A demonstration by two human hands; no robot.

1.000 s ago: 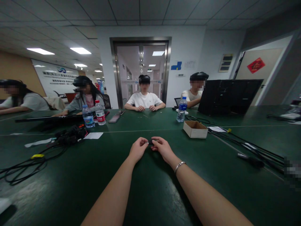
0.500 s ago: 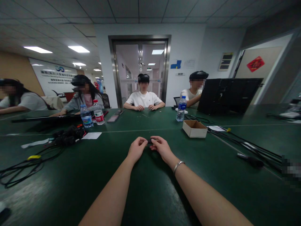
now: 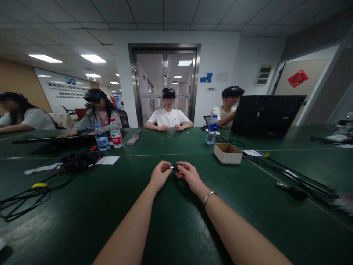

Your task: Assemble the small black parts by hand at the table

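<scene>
A small black object with a shiny silver end (image 3: 174, 167) is held between my two hands, above the green table (image 3: 176, 213). It resembles a USB stick, though it is too small to be sure. My left hand (image 3: 160, 175) is closed in a pinch at the silver end, on the left. From the right, my right hand (image 3: 191, 176) pinches the black body between thumb and fingers. Part of the object is covered by the fingertips. A silver bracelet (image 3: 210, 197) circles my right wrist.
A small open cardboard box (image 3: 228, 157) stands right of my hands, with a water bottle (image 3: 212, 129) behind it. Black cables (image 3: 292, 173) run along the right; more cables (image 3: 35, 195) lie left. Several people sit around the table, one person (image 3: 168, 116) directly opposite.
A silver end now shows at the left of the black object, where it looked dark before. My hands stay in nearly the same place, and the view has tilted slightly.
</scene>
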